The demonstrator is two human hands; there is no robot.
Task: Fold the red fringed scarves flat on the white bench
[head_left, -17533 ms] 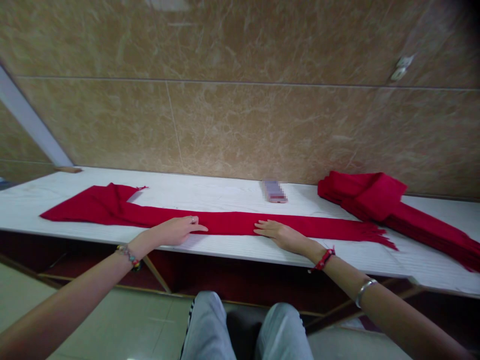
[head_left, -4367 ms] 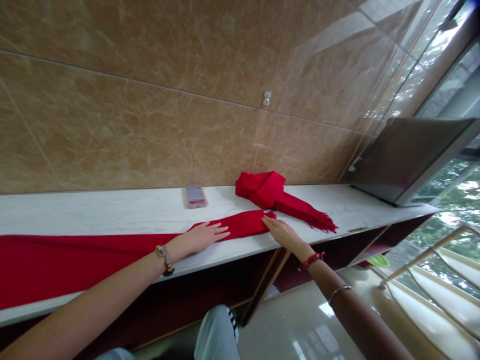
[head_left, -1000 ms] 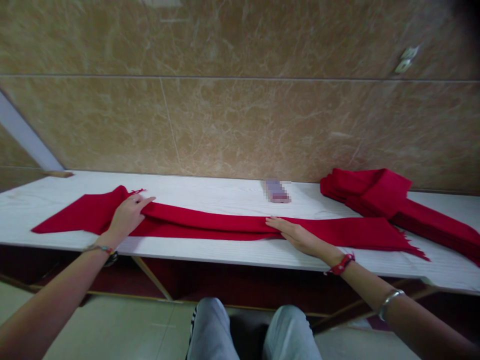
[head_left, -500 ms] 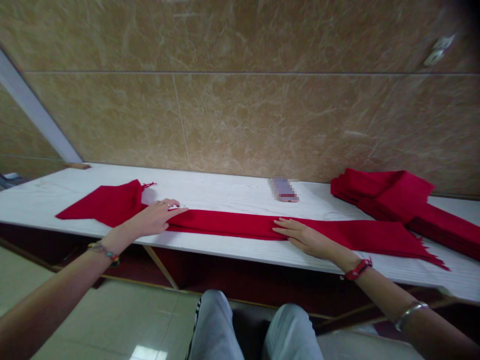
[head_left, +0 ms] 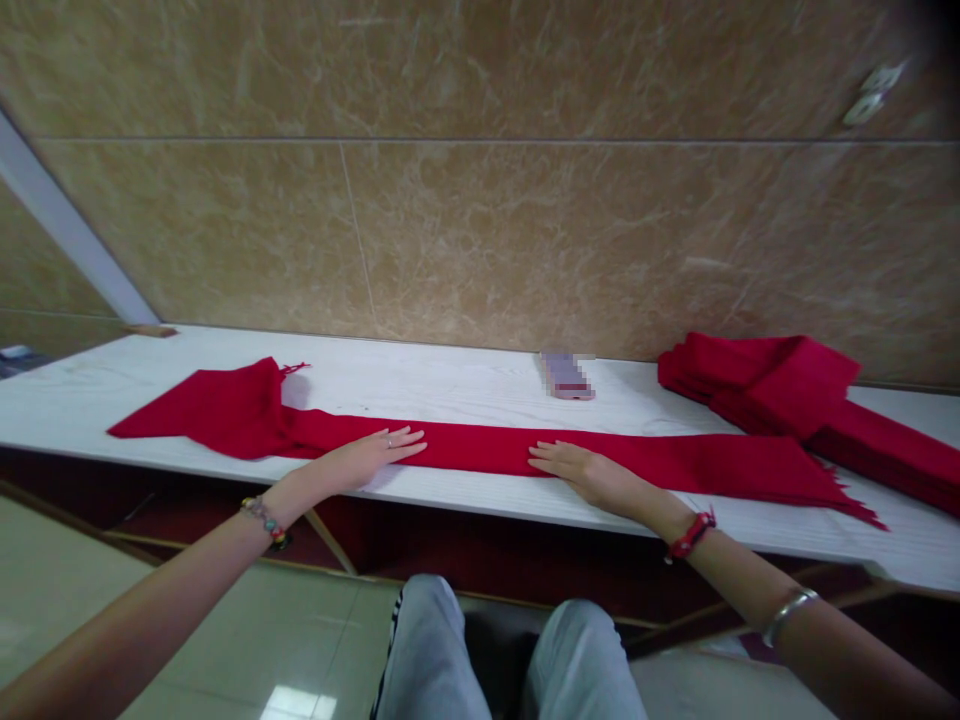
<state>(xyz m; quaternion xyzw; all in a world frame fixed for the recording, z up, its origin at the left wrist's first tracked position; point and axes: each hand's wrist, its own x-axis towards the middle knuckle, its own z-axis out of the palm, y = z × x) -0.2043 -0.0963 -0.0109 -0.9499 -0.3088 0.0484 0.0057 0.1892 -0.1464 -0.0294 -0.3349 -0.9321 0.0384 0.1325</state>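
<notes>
Left hand [head_left: 367,460] and right hand [head_left: 591,475] lie flat, grasping nothing, on the red scarf [head_left: 476,448] along the table's [head_left: 420,375] near side; smoothing, I'd say, with the skewed left end [head_left: 225,408] needing straightening next.

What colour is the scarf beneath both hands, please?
The scarf is plain red, seen in the head view.

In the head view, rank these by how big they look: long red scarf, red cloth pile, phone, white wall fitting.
1. Long red scarf
2. Red cloth pile, cut off by the right edge
3. Phone and white wall fitting: too alike in size to rank
</notes>
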